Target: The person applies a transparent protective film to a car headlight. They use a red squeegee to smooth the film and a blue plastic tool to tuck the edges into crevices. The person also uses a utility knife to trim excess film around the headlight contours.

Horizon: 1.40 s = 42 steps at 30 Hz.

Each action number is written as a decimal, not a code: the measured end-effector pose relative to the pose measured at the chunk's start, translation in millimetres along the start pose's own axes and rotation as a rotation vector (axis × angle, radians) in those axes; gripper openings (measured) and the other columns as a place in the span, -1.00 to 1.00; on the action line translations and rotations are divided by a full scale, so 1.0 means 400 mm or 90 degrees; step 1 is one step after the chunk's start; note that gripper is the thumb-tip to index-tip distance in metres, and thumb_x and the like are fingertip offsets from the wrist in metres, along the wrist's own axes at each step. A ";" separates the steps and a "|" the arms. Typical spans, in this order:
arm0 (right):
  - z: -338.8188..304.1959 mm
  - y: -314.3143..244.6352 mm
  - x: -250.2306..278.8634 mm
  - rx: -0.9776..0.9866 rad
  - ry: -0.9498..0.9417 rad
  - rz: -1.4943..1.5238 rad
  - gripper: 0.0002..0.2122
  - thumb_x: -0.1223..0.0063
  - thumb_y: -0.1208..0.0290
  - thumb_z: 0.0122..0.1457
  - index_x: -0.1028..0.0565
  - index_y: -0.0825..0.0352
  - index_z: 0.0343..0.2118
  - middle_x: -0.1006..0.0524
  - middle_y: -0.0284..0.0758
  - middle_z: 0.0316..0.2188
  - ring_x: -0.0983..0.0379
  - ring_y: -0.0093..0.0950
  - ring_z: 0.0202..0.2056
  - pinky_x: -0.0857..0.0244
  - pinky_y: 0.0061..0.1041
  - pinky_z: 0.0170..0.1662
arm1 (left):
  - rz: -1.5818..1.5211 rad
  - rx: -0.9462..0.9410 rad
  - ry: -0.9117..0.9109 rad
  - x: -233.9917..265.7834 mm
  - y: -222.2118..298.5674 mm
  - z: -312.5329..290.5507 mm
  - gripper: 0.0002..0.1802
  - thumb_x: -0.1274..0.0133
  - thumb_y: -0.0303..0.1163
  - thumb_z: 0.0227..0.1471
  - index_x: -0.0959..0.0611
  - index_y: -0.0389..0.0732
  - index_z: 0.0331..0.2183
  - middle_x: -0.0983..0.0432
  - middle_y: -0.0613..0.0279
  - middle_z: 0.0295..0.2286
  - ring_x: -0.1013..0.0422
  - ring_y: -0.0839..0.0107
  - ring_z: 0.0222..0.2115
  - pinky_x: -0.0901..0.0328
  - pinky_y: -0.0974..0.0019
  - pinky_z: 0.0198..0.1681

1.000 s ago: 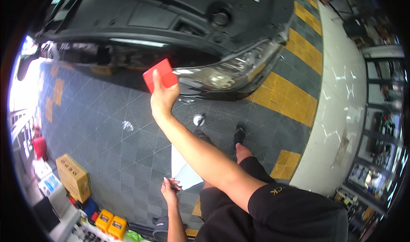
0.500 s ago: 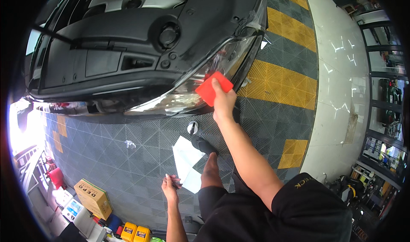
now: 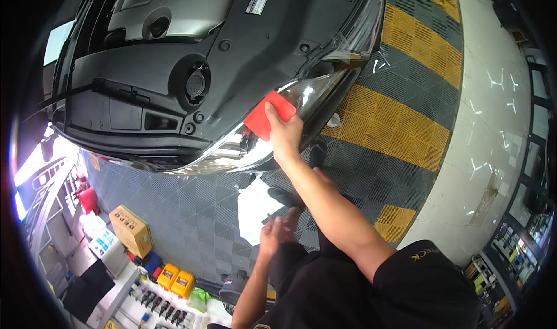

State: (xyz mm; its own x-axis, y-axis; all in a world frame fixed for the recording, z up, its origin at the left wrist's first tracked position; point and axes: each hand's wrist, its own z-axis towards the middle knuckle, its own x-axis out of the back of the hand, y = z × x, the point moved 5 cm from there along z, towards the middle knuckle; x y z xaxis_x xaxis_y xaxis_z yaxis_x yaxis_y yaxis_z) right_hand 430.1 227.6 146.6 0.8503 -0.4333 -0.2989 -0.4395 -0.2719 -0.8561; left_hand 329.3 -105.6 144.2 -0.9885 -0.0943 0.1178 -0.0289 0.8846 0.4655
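My right hand (image 3: 285,133) grips a flat red squeegee card (image 3: 268,113), thumb on its upper face. The card lies over the inner part of the car's clear headlight (image 3: 310,94), across the edge beside the black engine cover (image 3: 151,117); whether it presses on the lens I cannot tell. Lower down, my left hand (image 3: 272,233) is raised in front of my leg, apart from the car. Its fingers blend with the leg behind, so their closure and anything held are unclear. Just beyond it, a white sheet (image 3: 252,207) lies on the floor by my foot.
Grey floor tiles with yellow stripes (image 3: 400,134) surround the car. A cardboard box (image 3: 130,233) stands at the left, near yellow cases (image 3: 174,279) and a bench with tools (image 3: 154,306). Shelves (image 3: 525,242) run along the right wall. A small white item (image 3: 333,120) lies beside the bumper.
My view has shifted and I stand closer to the car. The red card has moved inward along the headlight toward the engine cover. My left hand has come right, in front of my leg.
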 end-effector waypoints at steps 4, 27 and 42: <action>-0.029 -0.019 0.131 -0.090 0.119 0.110 -0.77 -0.26 0.45 0.32 -0.62 0.48 -0.06 -0.68 -0.30 -0.18 -0.60 -0.53 -0.20 -0.47 -0.48 -0.07 | -0.044 0.030 -0.020 -0.131 0.016 -0.055 -0.54 0.04 -0.02 0.44 -0.69 -0.24 -0.15 -0.64 0.29 -0.46 -0.42 0.58 -0.59 -0.34 0.45 -0.51; -0.221 0.004 -0.019 0.032 -0.237 -0.054 -0.75 -0.27 0.31 0.33 -0.63 0.45 -0.14 -0.70 -0.30 -0.26 -0.60 -0.53 -0.26 -0.47 -0.43 -0.10 | -0.339 0.071 0.185 -0.403 -0.318 -0.214 -0.57 0.00 -0.04 0.42 -0.67 -0.24 -0.15 -0.61 0.33 -0.46 -0.39 0.61 -0.61 -0.36 0.42 -0.51; -0.083 -0.282 0.286 0.058 -1.198 -0.319 -0.73 -0.29 0.68 0.00 -0.57 0.31 -0.20 -0.60 -0.23 -0.18 -0.58 -0.33 -0.14 -0.42 -0.37 -0.02 | -0.616 -0.466 0.042 -0.733 0.166 0.492 -0.80 -0.10 -0.33 0.29 -0.68 -0.21 -0.14 -0.62 0.30 -0.33 -0.51 0.53 -0.35 -0.40 0.36 -0.28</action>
State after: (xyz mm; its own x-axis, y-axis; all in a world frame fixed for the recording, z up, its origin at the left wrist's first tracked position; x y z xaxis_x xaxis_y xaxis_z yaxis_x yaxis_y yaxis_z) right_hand 567.4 180.0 223.0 0.0751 0.9972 -0.0049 -0.1370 0.0054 -0.9906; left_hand 588.0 70.7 -31.9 -0.5950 -0.6152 -0.5171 -0.6387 -0.0286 0.7689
